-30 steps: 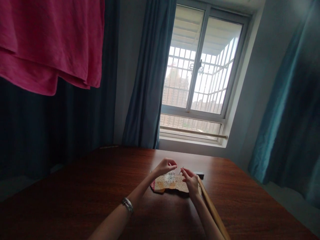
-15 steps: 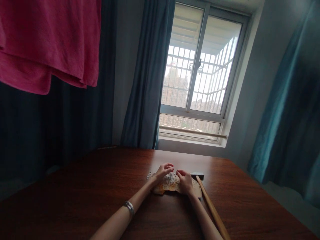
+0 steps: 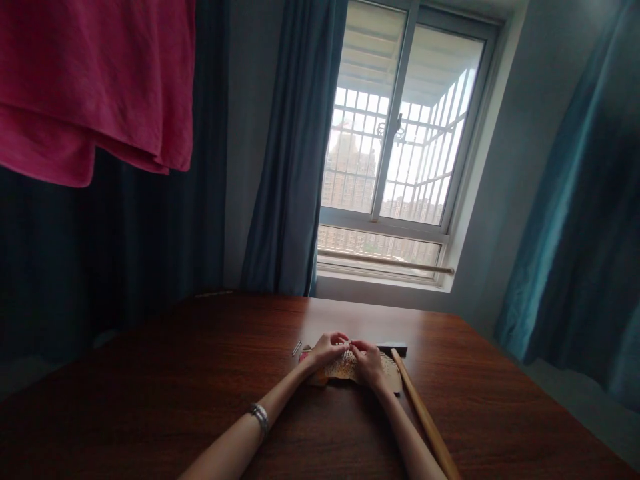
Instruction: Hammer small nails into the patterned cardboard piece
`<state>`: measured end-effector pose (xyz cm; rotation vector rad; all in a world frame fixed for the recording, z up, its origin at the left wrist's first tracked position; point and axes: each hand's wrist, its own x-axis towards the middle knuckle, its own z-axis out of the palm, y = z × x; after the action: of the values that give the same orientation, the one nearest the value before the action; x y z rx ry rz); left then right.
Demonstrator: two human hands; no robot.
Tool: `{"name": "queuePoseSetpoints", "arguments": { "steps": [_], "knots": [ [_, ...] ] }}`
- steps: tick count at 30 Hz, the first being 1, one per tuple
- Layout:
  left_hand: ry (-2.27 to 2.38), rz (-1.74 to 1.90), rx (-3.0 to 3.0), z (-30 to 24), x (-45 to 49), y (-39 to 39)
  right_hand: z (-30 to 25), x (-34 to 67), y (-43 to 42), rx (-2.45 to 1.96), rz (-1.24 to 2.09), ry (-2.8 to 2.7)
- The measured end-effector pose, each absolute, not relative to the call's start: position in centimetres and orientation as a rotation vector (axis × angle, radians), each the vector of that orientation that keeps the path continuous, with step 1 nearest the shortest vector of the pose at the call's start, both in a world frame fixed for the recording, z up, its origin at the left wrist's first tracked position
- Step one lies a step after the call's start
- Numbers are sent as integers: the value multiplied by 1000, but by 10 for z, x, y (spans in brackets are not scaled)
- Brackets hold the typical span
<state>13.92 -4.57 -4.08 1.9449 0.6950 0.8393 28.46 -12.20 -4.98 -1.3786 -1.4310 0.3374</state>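
A pale, uneven wooden board (image 3: 393, 373), dotted with many small dark marks, lies on the table between my hands. Several thin nails stand up from its middle, now mostly behind my fingers. My right hand (image 3: 369, 363) pinches a nail with thumb and forefinger over the board. Against those fingertips, my left hand (image 3: 327, 350) is closed with thumb and fingers nearly together; what is between them is too small to make out. Just right of the board lies a hammer (image 3: 425, 417), its wooden handle pointing toward me and its dark head at the far end.
The brown wooden table (image 3: 240, 380) reaches back to a window (image 3: 395, 133) with bars outside. A few loose nails (image 3: 297, 348) lie left of the board. Blue curtains (image 3: 287, 167) hang around, and a pink cloth (image 3: 125, 87) hangs at upper left.
My left hand has come down and right, closing its fingers, so that its fingertips meet those of my right hand. The right hand has shifted slightly left. The hammer lies still.
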Motion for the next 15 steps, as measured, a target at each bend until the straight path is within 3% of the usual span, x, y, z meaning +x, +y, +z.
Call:
{"name": "queuePoseSetpoints", "arguments": {
  "steps": [15],
  "knots": [
    [778, 767, 2084, -39, 144, -43, -60, 289, -120, -1408, 203, -1528]
  ]
}}
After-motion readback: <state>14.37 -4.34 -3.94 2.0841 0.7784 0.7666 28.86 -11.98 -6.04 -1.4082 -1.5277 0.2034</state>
